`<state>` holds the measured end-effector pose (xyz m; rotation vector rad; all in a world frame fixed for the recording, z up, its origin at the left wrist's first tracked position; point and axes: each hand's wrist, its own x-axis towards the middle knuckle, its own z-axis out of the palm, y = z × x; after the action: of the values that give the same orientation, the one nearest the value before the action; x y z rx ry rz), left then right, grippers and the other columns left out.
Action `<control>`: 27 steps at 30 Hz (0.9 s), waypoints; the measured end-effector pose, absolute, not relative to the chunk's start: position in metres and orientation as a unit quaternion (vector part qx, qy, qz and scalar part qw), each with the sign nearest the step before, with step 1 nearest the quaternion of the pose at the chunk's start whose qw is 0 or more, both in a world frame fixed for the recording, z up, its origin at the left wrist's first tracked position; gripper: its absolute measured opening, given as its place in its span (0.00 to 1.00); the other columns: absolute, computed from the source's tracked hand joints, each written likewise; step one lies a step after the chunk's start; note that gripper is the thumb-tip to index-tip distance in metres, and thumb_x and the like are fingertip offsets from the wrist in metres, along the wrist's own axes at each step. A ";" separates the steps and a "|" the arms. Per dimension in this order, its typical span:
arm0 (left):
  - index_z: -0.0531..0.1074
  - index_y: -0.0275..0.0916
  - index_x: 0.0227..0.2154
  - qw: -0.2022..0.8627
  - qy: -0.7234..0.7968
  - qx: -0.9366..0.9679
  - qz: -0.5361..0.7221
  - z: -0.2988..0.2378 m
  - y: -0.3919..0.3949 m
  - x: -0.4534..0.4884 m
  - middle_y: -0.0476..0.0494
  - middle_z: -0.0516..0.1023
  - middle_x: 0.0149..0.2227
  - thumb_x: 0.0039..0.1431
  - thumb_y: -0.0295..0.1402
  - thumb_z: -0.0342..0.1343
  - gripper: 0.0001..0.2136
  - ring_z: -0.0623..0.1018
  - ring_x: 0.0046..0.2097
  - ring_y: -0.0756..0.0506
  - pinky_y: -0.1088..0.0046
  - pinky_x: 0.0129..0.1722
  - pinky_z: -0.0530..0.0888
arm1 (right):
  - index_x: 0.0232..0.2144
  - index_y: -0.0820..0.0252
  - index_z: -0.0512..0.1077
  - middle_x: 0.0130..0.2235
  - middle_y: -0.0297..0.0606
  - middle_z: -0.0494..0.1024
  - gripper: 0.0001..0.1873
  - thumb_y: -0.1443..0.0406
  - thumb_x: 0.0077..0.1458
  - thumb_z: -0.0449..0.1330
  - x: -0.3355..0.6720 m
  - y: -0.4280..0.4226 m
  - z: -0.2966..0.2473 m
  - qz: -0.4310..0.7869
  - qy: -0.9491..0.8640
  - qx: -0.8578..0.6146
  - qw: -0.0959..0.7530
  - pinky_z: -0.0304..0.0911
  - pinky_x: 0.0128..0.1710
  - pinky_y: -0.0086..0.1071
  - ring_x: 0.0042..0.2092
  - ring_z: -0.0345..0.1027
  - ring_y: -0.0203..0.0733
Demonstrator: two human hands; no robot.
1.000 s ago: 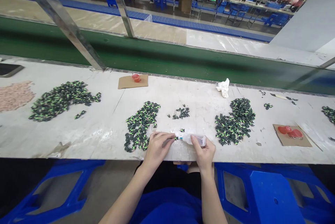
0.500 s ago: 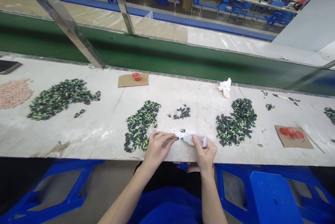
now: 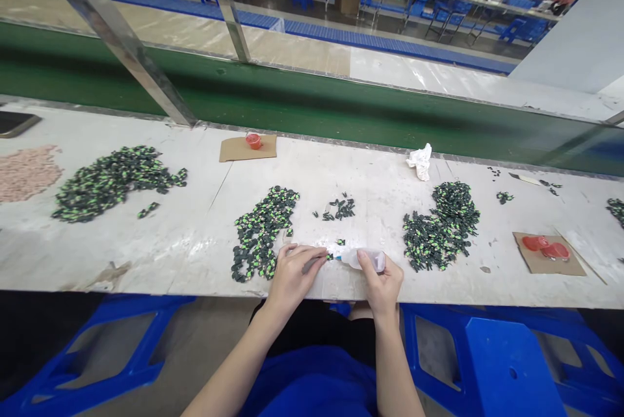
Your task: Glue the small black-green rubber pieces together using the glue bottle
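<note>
Between thumb and fingertips, my left hand (image 3: 296, 274) pinches a small black-and-green piece (image 3: 330, 256) just above the white table. My right hand (image 3: 383, 280) is wrapped round a translucent squeeze bottle (image 3: 353, 257), held almost level. Its blue tip points left and reaches the small piece; whether they touch I cannot tell. A single loose black-and-green piece (image 3: 341, 242) lies just beyond the bottle tip. Beside my left hand spreads a pile of black-and-green pieces (image 3: 266, 228). A smaller cluster of dark pieces (image 3: 341, 209) sits farther back.
Another black-and-green pile (image 3: 441, 225) lies to the right, below a crumpled white tissue (image 3: 420, 162). Cardboard with a red cup (image 3: 253, 141) stands at the back; red cups (image 3: 556, 251) rest on cardboard at right. A metal post (image 3: 160, 86) rises at left. Blue stools (image 3: 511, 365) flank me.
Both hands hold nearly the same pose, the bottle tip staying at the small piece. Only a slight shift of the camera view shows.
</note>
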<state>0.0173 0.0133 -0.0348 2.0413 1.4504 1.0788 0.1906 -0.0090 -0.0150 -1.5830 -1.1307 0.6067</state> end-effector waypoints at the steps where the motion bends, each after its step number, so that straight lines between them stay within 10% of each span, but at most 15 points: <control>1: 0.77 0.45 0.33 0.208 0.521 0.732 0.387 -0.035 0.013 0.017 0.48 0.83 0.34 0.61 0.34 0.54 0.06 0.80 0.36 0.45 0.61 0.47 0.66 | 0.14 0.61 0.64 0.16 0.27 0.57 0.23 0.53 0.50 0.62 0.191 -0.009 -0.015 0.254 -0.470 -0.662 0.526 0.51 0.22 0.27 0.21 0.51 0.31; 27: 0.75 0.43 0.39 0.267 0.484 0.781 0.291 -0.020 0.055 0.038 0.45 0.83 0.37 0.56 0.27 0.57 0.09 0.80 0.42 0.42 0.60 0.47 0.70 | 0.19 0.64 0.73 0.17 0.36 0.73 0.21 0.51 0.45 0.64 0.191 0.005 -0.008 0.186 -0.383 -0.709 0.563 0.61 0.22 0.29 0.22 0.64 0.39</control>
<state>0.0377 0.0548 -0.0201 2.1088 1.3051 0.7854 0.1909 0.0052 -0.0078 -1.6688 -0.9016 0.4379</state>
